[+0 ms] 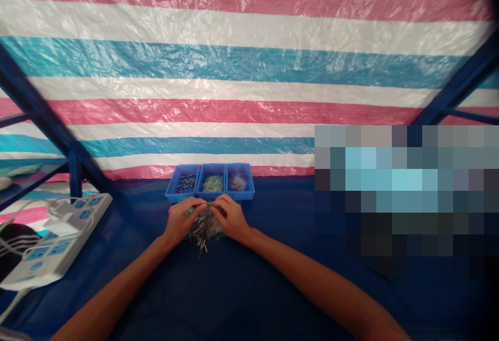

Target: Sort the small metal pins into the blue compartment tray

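Observation:
Over a pile of thin metal pins (200, 242) on the dark blue table, my left hand (182, 220) and my right hand (234, 220) meet with their fingertips close together. Both hands are closed in a pinch; whatever lies between the fingertips is too small to make out. A bit of green (189, 211) shows by my left fingers. Clear, crumpled-looking material (214, 226) lies under my right hand, partly hidden. Just beyond the hands stand three joined blue bins: the left bin (168, 194) contains dark metal pins, the middle bin (199, 193) green pieces, the right bin (251, 194) pale translucent pieces.
A white power strip (83, 232) with plugs and tangled cables lies at the left. Dark blue metal frame bars (50, 117) slope at both sides. A striped plastic sheet (249, 65) hangs behind the table (163, 299). Part of the right side is pixelated.

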Tool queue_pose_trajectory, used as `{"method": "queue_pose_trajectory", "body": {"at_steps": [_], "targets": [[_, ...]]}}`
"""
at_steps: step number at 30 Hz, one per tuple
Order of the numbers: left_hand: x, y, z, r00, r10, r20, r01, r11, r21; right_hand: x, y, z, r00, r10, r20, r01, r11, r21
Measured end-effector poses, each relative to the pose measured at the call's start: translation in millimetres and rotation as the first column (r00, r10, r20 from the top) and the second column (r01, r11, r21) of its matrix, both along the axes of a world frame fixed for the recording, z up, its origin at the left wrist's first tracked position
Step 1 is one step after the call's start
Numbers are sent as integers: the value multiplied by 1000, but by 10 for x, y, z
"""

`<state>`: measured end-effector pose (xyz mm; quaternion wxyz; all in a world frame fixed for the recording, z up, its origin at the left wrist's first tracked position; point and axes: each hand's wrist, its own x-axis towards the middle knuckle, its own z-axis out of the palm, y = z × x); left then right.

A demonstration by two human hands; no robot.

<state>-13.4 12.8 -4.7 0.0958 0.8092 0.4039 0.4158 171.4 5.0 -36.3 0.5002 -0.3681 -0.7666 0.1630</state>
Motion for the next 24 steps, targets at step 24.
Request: {"method": "queue_pose_trajectory", "body": {"at_steps": [24], "targets": [[19, -22, 63, 995, -70, -65, 67, 996, -53, -20, 40, -72, 998, -69, 7, 69, 998, -8]]}}
